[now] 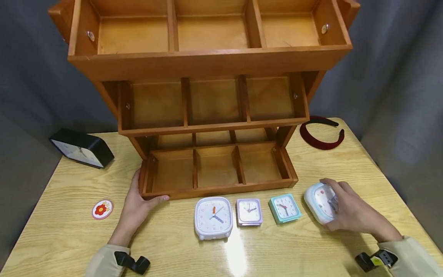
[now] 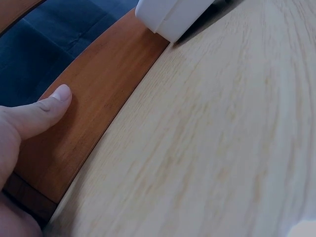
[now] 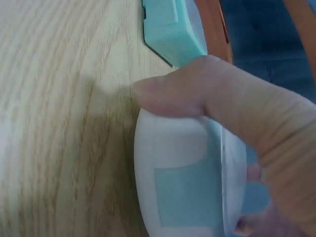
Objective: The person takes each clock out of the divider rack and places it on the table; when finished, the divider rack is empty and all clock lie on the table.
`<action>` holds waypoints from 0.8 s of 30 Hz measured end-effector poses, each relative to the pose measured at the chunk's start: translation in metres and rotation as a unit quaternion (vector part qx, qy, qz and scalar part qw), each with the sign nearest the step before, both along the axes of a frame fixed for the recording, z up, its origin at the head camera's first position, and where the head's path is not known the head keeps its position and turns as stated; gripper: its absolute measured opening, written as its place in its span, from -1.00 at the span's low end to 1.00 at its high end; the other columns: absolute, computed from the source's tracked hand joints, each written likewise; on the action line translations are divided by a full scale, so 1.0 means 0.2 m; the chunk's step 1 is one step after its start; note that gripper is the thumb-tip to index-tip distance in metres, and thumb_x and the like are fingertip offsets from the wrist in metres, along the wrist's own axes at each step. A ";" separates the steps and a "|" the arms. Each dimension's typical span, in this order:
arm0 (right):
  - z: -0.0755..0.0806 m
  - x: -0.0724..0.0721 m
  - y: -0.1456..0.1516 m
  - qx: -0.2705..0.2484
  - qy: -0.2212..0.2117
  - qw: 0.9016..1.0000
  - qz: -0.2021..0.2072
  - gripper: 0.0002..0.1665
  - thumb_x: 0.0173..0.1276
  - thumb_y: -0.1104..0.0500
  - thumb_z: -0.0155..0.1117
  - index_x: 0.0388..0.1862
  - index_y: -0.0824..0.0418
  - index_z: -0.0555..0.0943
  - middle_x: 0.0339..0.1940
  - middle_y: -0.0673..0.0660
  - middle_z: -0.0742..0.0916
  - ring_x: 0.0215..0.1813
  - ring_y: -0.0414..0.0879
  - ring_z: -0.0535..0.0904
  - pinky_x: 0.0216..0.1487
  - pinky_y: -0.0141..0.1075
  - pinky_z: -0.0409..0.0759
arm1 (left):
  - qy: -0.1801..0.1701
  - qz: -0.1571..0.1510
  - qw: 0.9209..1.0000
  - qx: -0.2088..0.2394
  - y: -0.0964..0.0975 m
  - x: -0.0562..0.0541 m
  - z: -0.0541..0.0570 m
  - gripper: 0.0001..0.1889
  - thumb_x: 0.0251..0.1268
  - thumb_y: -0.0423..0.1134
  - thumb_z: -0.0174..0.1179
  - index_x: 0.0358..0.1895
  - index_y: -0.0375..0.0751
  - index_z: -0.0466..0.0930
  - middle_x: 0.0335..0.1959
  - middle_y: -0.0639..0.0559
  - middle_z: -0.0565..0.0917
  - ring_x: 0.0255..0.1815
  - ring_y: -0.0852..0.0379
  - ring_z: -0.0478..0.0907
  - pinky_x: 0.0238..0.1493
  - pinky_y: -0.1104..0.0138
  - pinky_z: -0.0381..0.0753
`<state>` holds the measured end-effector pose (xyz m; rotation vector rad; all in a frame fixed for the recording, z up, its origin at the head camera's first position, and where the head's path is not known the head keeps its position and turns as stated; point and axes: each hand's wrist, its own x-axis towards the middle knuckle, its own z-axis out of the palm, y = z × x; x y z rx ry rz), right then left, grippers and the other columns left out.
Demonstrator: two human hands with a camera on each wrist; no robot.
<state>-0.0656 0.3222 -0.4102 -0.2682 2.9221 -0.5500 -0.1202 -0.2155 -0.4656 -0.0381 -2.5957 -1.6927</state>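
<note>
A tiered wooden storage box (image 1: 214, 65) stands at the table's far side, its divided compartments spread out in steps. My left hand (image 1: 136, 207) holds the front left corner of its lowest tray, thumb along the front face (image 2: 94, 94) and fingers at the side. My right hand (image 1: 354, 209) grips a white and light blue alarm clock (image 1: 316, 202), thumb on its near side and fingers across the far edge. To its left are a teal alarm clock (image 1: 285, 208), a small lilac alarm clock (image 1: 249, 212) and a larger white alarm clock (image 1: 213, 218), in a row before the box.
A black clock (image 1: 83, 148) lies tilted at the back left. On the left of the table (image 1: 62, 231) is a round sticker-like disc with a red flower (image 1: 102, 209). A dark red headband (image 1: 322, 144) rests at the back right, and grey curtains (image 1: 391, 77) hang behind.
</note>
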 end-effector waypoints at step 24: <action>-0.05 -0.04 0.00 0.034 -0.018 0.999 -0.003 0.52 -0.41 -0.26 0.67 0.49 0.20 0.07 0.08 0.56 0.44 0.00 0.41 0.43 -0.20 0.15 0.53 | -0.027 0.005 1.000 -0.014 0.00 0.03 -0.01 0.27 -0.15 -0.18 0.57 0.56 -0.03 -0.24 0.53 -0.19 0.09 0.51 -0.21 0.08 0.48 -0.12 0.04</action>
